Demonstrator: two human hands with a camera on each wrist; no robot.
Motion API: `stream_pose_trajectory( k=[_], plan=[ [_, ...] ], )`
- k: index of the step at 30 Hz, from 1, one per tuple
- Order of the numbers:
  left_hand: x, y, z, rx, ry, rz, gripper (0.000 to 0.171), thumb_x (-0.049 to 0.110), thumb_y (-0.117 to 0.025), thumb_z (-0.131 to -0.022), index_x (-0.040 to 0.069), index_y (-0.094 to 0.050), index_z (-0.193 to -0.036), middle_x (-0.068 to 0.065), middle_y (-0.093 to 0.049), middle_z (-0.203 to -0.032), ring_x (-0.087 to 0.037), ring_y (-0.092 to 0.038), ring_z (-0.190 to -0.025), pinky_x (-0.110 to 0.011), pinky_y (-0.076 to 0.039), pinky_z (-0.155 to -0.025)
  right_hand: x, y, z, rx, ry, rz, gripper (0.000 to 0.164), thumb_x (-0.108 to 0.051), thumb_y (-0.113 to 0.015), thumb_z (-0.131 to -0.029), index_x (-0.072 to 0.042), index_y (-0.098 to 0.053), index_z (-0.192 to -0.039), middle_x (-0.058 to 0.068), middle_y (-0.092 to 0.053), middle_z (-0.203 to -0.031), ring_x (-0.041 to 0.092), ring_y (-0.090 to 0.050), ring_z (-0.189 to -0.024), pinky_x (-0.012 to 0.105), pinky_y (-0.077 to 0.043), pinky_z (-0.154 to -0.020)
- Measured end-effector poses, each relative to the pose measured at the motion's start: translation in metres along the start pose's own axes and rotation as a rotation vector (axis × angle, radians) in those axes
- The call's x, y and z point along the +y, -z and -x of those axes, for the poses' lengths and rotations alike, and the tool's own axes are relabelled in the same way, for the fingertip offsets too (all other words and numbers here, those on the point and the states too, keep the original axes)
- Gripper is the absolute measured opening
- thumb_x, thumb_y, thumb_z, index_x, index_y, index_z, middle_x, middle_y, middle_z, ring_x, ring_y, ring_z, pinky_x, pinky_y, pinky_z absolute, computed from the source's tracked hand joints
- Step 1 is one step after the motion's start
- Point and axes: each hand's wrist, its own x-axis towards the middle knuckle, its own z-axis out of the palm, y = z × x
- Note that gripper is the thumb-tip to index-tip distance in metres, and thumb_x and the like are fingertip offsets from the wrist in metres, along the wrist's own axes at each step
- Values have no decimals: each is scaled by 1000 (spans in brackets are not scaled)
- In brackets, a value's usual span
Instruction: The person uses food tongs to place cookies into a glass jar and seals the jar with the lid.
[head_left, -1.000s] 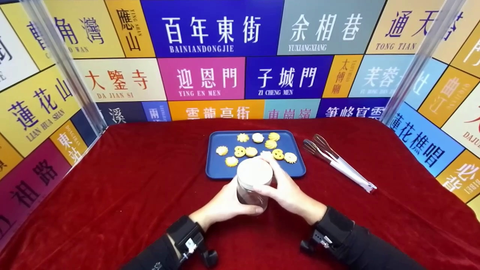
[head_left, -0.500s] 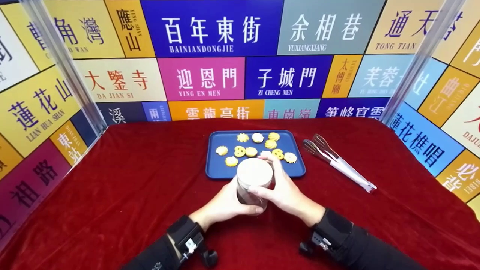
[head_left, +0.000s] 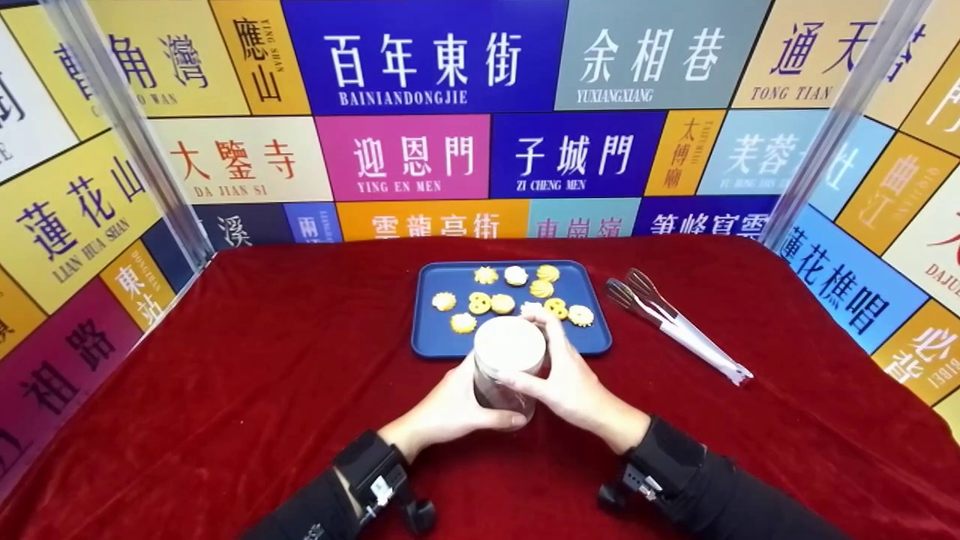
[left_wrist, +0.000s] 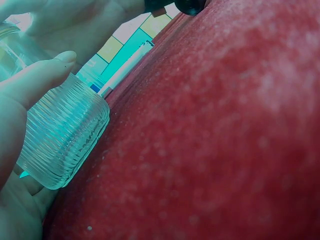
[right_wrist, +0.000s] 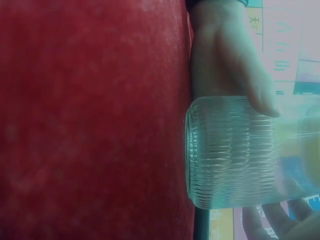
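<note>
A clear ribbed glass jar [right_wrist: 230, 155] with a pale round lid [head_left: 510, 345] stands upright on the red cloth, in front of the tray. My left hand [head_left: 446, 409] grips the jar's body from the left, its thumb across the near side. With thumb and fingers, my right hand [head_left: 577, 386] holds the lid's rim from the right. Just behind the jar lies a blue tray [head_left: 433, 341] bearing several cookies [head_left: 502, 303]. In the left wrist view the ribbed glass [left_wrist: 67, 130] shows beneath my left thumb; the lid is out of sight there.
To the right of the tray lie metal tongs [head_left: 675, 322] with white handles, pointing away from me. Red cloth [head_left: 262, 360] covers the whole table. Panels printed with large characters [head_left: 420, 67] stand around its back and sides.
My right hand has turned slightly on the lid, its fingers drawing back a little toward me. The left hand, the jar, the tray and the tongs have not moved.
</note>
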Motion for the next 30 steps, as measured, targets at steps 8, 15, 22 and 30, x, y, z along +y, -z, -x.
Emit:
stream_pose_trajectory(
  k=[8,15,22,30],
  plan=[
    [-1,0,-1,-3,-13,10,104,25,-98,-76,20,-37,-160,8,-59,-147,-8,-58,-130,-31,-47,-112,1,3,-1,-33,11,-13,79,-24,-86,-89,-6,-42,-152,16,-47,-157,32,-43,-145,55,-33,-122],
    [-1,0,0,5,-14,7,105,25,-98,-76,18,-37,-161,8,-59,-148,-8,-58,-130,-31,-46,-113,4,6,-2,-74,25,-53,79,-22,-81,-95,0,-39,-158,21,-39,-164,35,-34,-152,57,-23,-127],
    [-1,0,0,1,-11,18,105,24,-98,-77,19,-36,-161,8,-58,-148,-8,-58,-130,-32,-46,-113,3,5,-2,-93,61,-93,79,-23,-81,-95,-5,-36,-158,14,-42,-160,29,-39,-147,53,-29,-123],
    [0,0,0,-2,-8,27,104,24,-97,-77,18,-36,-161,7,-59,-147,-8,-58,-130,-31,-46,-113,4,4,0,-75,69,-85,84,-26,-85,-91,-7,-35,-156,12,-44,-158,28,-43,-145,55,-31,-122]
  ],
)
